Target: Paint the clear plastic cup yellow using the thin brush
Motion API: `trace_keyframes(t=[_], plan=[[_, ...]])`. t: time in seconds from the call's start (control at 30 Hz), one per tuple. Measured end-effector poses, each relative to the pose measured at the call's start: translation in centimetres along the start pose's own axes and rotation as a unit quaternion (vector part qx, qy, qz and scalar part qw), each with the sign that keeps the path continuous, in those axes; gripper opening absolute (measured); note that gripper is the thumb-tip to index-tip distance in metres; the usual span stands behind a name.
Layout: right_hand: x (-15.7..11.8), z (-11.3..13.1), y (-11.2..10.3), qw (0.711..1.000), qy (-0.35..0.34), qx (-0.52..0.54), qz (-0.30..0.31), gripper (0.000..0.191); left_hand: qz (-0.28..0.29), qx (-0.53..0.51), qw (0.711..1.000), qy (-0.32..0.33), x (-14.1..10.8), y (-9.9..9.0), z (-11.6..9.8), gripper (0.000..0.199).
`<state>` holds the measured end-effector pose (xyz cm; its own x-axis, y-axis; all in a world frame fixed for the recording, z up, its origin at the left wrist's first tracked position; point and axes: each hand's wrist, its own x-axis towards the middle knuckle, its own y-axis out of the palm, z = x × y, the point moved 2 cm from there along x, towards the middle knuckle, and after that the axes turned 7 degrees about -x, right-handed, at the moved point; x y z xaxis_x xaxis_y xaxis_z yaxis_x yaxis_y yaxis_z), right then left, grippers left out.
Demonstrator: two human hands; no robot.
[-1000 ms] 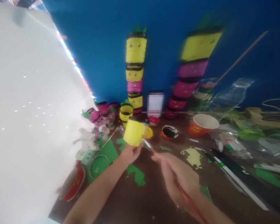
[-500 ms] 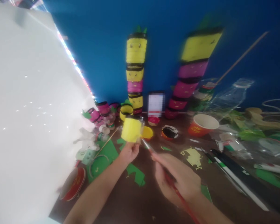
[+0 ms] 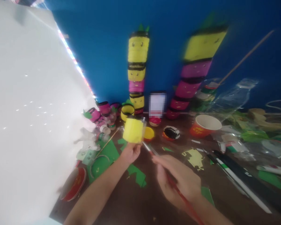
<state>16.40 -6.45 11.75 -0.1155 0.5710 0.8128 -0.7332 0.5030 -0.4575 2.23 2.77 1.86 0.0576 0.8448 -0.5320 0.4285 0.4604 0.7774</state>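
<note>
My left hand (image 3: 131,153) is closed on the lower edge of a yellow-painted plastic cup (image 3: 132,130), apparently a cut bottle piece with a clear strip at its right side. In my right hand (image 3: 179,175) is a red-handled paintbrush (image 3: 150,150), its tip at the lower right edge of the cup; whether they touch I cannot tell. Just behind the cup stands a small pot of yellow paint (image 3: 149,133). A pot of black paint (image 3: 171,133) is to its right.
Two stacks of painted cups, one upright (image 3: 138,50) and one leaning (image 3: 189,75), stand by the blue wall. At right are a paper cup (image 3: 206,125), a clear bottle (image 3: 234,95) and pens (image 3: 243,181). Green paper scraps (image 3: 137,175) and a red lid (image 3: 73,184) lie nearer.
The whole view has shifted slightly. The brush tip sits a little lower against the cup's right edge; both hands keep their hold.
</note>
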Motion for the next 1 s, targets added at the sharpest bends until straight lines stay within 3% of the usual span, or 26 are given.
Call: trace_keyframes(t=[0.17, 0.5, 1.0], plan=[[-0.17, 0.22, 0.18, 0.999, -0.014, 0.013, 0.032, 0.027, -0.02, -0.001, 1.0, -0.009, -0.21, 0.14, -0.07, 0.033], [-0.46, 0.06, 0.19, 1.0, -0.02, -0.001, 0.017, 0.029, -0.027, -0.003, 1.0, -0.006, -0.27, 0.2, -0.12, 0.027], [-0.06, -0.28, 0.19, 0.998, 0.011, 0.051, 0.036, 0.035, 0.025, 0.043, 0.999, 0.007, -0.09, -0.27, -0.15, 0.029]])
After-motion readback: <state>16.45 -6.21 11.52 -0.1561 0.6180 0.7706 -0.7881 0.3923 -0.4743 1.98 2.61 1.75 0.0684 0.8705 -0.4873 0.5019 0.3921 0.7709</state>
